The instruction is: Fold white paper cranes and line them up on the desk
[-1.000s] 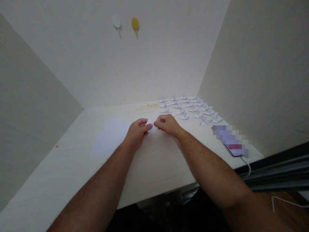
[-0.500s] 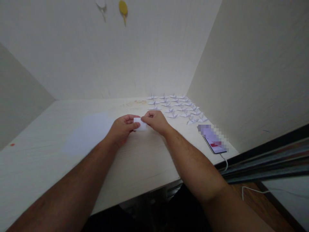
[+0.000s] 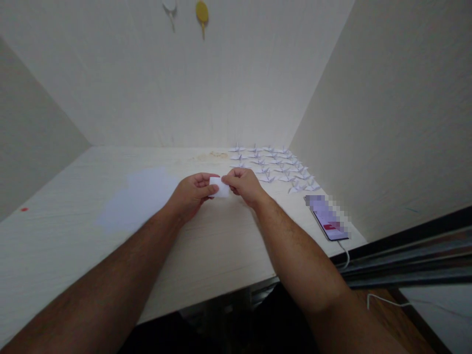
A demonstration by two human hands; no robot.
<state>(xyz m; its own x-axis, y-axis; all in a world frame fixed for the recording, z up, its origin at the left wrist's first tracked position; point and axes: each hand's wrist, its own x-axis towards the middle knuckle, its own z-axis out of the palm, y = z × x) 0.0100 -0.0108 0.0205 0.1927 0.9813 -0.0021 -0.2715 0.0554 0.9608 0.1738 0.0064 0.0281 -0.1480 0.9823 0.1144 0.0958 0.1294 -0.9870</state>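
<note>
A small white square of folded paper [image 3: 220,188] is held between my two hands, just above the middle of the table. My left hand [image 3: 195,193] pinches its left side, thumb on the front face and fingers behind. At its upper right edge, the thumb and fingertips of my right hand [image 3: 244,184] close on the paper. The inner folds of the paper cannot be made out. Several white origami cranes [image 3: 273,162] stand in rows beyond my right hand.
White paper sheets [image 3: 136,196] lie on the pale table [image 3: 206,260] left of my hands. At the right edge rests a phone [image 3: 328,221] with a white cable [image 3: 346,256]. A yellow hook [image 3: 202,12] and a white hook [image 3: 170,7] hang on the back wall.
The view has shifted slightly, so the hooks and table appear further right. Both hands keep their grip on the folded paper, with only small finger movement.
</note>
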